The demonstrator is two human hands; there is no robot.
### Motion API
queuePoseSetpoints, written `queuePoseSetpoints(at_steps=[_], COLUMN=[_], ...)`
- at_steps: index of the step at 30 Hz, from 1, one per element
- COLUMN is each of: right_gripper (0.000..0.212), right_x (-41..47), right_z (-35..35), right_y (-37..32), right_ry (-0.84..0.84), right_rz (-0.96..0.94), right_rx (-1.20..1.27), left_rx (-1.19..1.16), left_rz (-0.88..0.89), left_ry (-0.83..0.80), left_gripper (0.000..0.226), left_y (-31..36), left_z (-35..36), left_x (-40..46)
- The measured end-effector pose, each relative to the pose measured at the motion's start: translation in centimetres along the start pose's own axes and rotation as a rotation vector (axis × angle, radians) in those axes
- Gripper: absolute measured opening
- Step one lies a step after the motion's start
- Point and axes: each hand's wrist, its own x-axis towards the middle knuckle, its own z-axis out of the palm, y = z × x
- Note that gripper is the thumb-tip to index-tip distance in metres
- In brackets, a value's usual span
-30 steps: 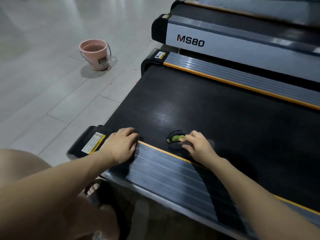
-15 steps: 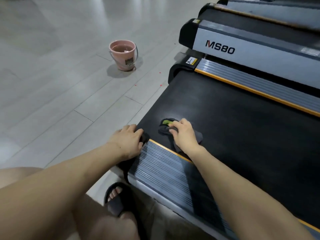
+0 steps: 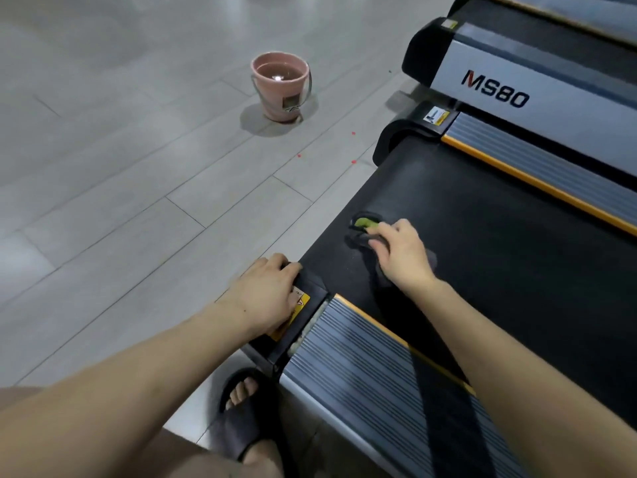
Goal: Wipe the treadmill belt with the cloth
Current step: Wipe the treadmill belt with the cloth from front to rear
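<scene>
The black treadmill belt (image 3: 482, 257) runs from centre to the right edge. A dark grey cloth with a green patch (image 3: 362, 227) lies on the belt near its rear end. My right hand (image 3: 401, 255) presses down on the cloth, fingers curled over it; most of the cloth is hidden under the hand. My left hand (image 3: 265, 293) rests flat on the black rear corner cap (image 3: 303, 315) of the treadmill, over a yellow warning sticker.
A pink bucket (image 3: 281, 88) with water stands on the grey tiled floor (image 3: 138, 201) to the left. Ribbed grey side rails (image 3: 372, 374) with orange trim flank the belt. A second treadmill marked MS80 (image 3: 496, 89) sits beyond. My foot in a dark slide sandal (image 3: 241, 415) is by the near rail.
My right hand has slid the cloth along the belt toward its rear end. My left hand has shifted from the side rail onto the corner cap. The view has swung left.
</scene>
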Motion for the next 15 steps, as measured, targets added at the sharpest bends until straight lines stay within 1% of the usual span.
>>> queuePoseSetpoints(at_steps=[3, 4, 5, 6, 7, 9, 10, 11, 12, 15], right_gripper=[0.018, 0.017, 0.018, 0.019, 0.020, 0.020, 0.021, 0.023, 0.024, 0.025], right_x=[-4.6, -4.5, -3.2, -1.4, 0.6, 4.3, 5.0, 4.9, 3.9, -1.5], right_z=[0.0, -0.2, -0.3, -0.3, 0.0, 0.3, 0.6, 0.9, 1.3, 1.3], right_y=[-2.4, -2.4, -2.1, -1.5, -0.8, 0.1, 0.0, -0.7, -1.7, -4.2], right_ry=[-0.171, -0.217, -0.225, -0.196, -0.121, 0.036, 0.059, 0.053, 0.026, -0.101], right_rz=[-0.316, -0.388, -0.435, -0.432, -0.378, -0.128, -0.018, 0.014, -0.018, -0.291], right_rx=[0.061, 0.038, -0.006, -0.051, -0.079, -0.077, -0.062, -0.048, -0.027, 0.102], left_rx=[-0.032, -0.040, -0.037, -0.023, -0.017, -0.046, -0.064, -0.080, -0.102, -0.107], left_rz=[-0.030, -0.045, -0.058, -0.067, -0.074, -0.079, -0.076, -0.073, -0.082, -0.172], left_ry=[0.005, 0.006, 0.002, -0.005, -0.011, -0.015, -0.010, -0.002, -0.001, -0.019], left_gripper=[0.047, 0.046, 0.045, 0.045, 0.044, 0.043, 0.044, 0.044, 0.045, 0.050], left_y=[0.2, 0.3, 0.4, 0.5, 0.6, 0.6, 0.5, 0.4, 0.3, 0.1], left_z=[-0.2, -0.2, -0.2, -0.1, 0.0, 0.0, 0.0, -0.1, -0.2, -0.7], left_x=[0.7, 0.8, 0.8, 0.9, 0.8, 0.7, 0.6, 0.7, 0.7, 0.7])
